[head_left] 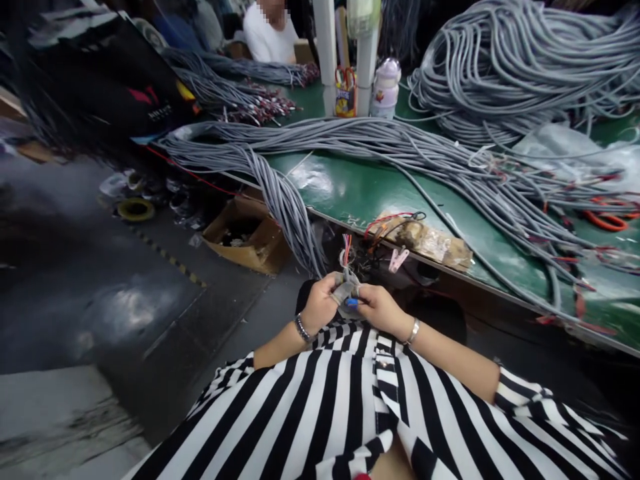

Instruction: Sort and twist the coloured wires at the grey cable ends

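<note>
In front of my lap, my left hand (pixel 319 305) and my right hand (pixel 383 311) meet with fingers closed around a grey cable (pixel 349 275). Thin coloured wires (pixel 346 251), among them pink, orange and white, fan upward out of its end. Greyish coverings wrap some of my fingertips. A small blue piece (pixel 352 303) shows at my right fingers; what it belongs to is hidden. Just left of the hands, a thick bundle of grey cables (pixel 285 193) hangs over the table edge.
The green table (pixel 345 183) carries long grey cable bundles and a big coil (pixel 520 60). Orange-handled scissors (pixel 607 217) lie right. A taped cardboard strip (pixel 425 240) and pink clip (pixel 398 260) sit at the edge. A bottle (pixel 386 90) stands behind; a cardboard box (pixel 247 237) is below.
</note>
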The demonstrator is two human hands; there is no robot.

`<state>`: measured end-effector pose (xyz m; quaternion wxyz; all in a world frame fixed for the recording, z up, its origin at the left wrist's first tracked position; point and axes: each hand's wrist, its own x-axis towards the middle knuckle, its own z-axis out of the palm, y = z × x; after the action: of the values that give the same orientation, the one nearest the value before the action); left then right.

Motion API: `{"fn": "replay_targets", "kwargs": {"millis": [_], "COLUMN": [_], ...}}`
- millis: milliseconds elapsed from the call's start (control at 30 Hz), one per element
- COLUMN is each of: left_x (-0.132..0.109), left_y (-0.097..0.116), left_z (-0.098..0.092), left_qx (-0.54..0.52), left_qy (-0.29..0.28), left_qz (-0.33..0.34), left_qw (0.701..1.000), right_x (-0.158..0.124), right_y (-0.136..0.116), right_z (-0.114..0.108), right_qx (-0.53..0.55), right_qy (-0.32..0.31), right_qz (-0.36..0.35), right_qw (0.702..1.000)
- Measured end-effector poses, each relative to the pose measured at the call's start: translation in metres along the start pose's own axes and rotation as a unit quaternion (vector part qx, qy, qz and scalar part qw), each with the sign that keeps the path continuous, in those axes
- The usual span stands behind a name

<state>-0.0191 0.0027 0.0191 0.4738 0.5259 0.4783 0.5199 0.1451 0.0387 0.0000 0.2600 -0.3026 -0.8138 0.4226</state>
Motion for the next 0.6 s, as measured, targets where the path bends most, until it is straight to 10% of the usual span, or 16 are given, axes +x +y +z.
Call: {"fn": "replay_targets", "kwargs": {"millis": [267, 600], "left_x": [0.006, -0.013], "left_y": [-0.011, -0.004], "left_z": [0.018, -0.002], "left_qx": [-0.263, -0.45], "left_qy": [0.134, -0.088], "left_qz": [-0.1, -0.304], "left_qw": [0.95, 0.835], "right_x": [-0.016, -0.002], "right_y": [0.015, 0.0], "right_z": [-0.011, -0.012], "right_qx": [0.097, 0.462], "right_qy": [0.042, 0.094], "right_qz": [0.106, 0.137], "right_qw": [0.989, 0.871]}}
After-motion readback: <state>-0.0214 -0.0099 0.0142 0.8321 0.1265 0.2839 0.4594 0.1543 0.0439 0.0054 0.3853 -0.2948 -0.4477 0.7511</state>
